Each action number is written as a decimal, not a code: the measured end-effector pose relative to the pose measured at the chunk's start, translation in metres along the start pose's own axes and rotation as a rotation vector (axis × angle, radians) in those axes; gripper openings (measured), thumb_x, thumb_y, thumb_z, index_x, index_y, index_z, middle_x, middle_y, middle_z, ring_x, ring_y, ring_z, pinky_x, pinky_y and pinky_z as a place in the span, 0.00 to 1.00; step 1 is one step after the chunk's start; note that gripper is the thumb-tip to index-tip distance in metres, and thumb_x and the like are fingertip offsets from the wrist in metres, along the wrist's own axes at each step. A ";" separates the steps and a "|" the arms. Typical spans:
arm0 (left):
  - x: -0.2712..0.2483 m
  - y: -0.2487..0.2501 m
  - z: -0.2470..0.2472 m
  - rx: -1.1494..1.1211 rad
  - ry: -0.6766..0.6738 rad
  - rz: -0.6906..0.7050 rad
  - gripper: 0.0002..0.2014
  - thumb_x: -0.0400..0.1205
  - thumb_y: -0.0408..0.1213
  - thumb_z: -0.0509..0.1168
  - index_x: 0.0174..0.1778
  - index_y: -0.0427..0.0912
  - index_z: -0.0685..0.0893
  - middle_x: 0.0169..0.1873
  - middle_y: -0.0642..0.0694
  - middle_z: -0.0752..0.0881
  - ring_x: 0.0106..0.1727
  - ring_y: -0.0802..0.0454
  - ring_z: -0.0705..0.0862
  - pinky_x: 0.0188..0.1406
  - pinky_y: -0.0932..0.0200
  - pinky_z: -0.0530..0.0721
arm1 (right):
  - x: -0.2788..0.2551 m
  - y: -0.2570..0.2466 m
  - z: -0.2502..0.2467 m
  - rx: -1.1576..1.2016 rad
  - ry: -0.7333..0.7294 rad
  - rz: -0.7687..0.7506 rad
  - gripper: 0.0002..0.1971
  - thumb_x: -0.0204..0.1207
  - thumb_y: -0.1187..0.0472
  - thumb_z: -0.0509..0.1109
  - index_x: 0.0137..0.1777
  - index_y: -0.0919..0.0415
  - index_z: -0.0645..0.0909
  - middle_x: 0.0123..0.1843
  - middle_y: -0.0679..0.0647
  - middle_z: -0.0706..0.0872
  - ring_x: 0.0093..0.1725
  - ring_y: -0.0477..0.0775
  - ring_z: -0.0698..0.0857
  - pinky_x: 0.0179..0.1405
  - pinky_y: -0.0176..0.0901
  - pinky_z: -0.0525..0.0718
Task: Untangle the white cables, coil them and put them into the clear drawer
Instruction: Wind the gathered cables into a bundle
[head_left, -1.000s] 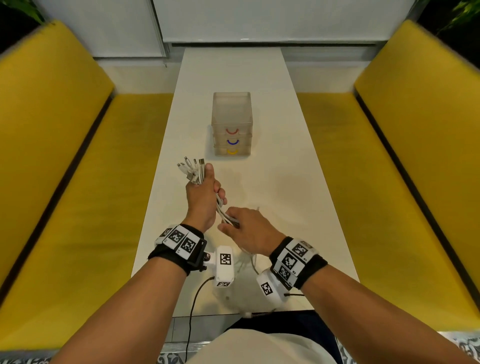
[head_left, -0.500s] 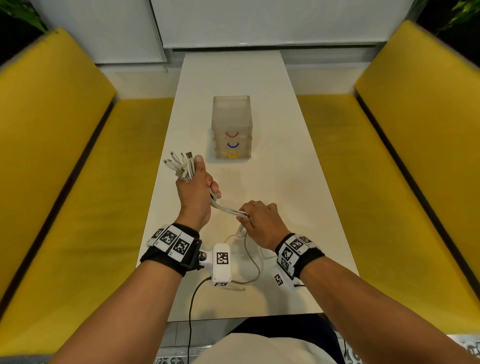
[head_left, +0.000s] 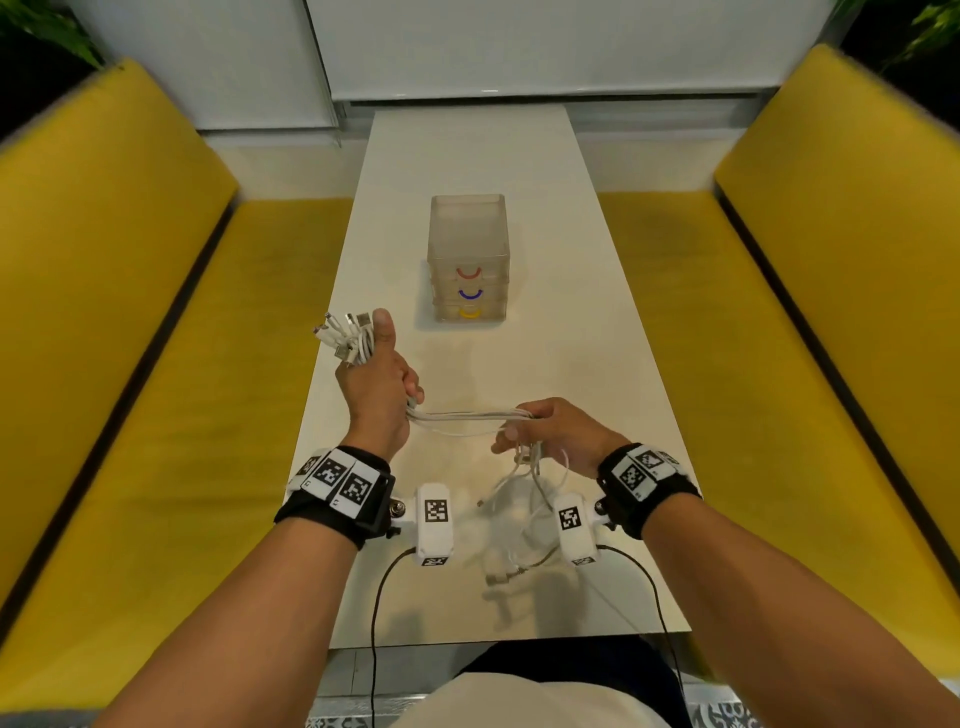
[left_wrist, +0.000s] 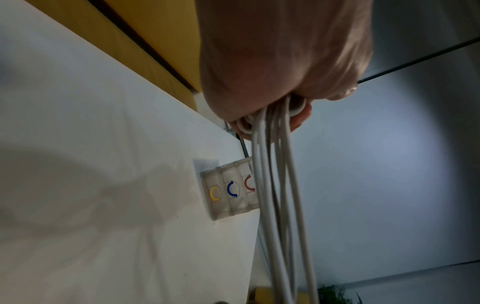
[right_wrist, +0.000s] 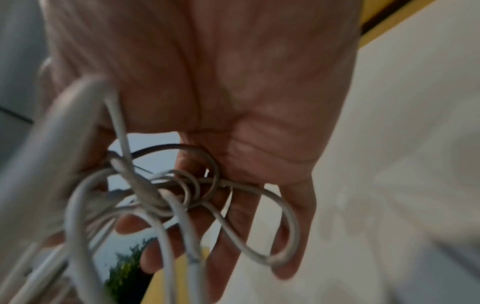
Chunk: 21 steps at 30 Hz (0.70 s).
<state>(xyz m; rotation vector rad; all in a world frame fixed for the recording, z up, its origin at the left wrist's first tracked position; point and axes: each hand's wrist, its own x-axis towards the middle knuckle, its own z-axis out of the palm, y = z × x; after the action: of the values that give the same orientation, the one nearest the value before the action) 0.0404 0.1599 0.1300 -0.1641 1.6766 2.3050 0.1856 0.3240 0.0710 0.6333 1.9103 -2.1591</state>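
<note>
Both hands grip the white cables: left hand fisted, right hand curled round the strands.

Both bare forearms are wearing black wristbands topped with white black-patterned marker tiles. White tagged camera blocks are jutting inward, each trailing a black cable.

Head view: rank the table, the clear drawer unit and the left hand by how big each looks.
1. table, by far the largest.
2. clear drawer unit.
3. left hand, gripping the white cables.
The last two look close in size, and the hand is nearer the camera, so their order is unsure.
</note>
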 end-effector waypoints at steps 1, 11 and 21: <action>0.000 0.000 0.000 0.007 0.001 -0.008 0.24 0.82 0.57 0.71 0.25 0.49 0.73 0.16 0.50 0.67 0.16 0.53 0.69 0.18 0.60 0.72 | -0.001 -0.002 -0.001 0.093 -0.032 -0.002 0.15 0.70 0.59 0.81 0.49 0.70 0.85 0.43 0.64 0.88 0.49 0.63 0.89 0.48 0.55 0.83; 0.000 0.000 0.002 0.146 -0.030 0.028 0.21 0.75 0.60 0.74 0.35 0.46 0.79 0.15 0.50 0.69 0.14 0.53 0.66 0.16 0.64 0.66 | -0.013 -0.052 0.004 0.158 -0.114 -0.037 0.05 0.81 0.64 0.72 0.47 0.66 0.82 0.33 0.57 0.76 0.23 0.49 0.74 0.23 0.40 0.75; -0.015 -0.014 0.008 0.440 -0.300 0.146 0.19 0.75 0.55 0.77 0.31 0.47 0.79 0.17 0.57 0.77 0.21 0.59 0.73 0.26 0.62 0.75 | 0.003 -0.087 0.026 0.374 0.204 -0.116 0.07 0.81 0.63 0.74 0.49 0.68 0.83 0.36 0.58 0.79 0.27 0.50 0.73 0.21 0.39 0.74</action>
<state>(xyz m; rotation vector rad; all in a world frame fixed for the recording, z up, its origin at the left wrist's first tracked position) 0.0596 0.1692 0.1240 0.3862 2.0240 1.8710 0.1424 0.3126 0.1499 0.8543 1.6772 -2.6494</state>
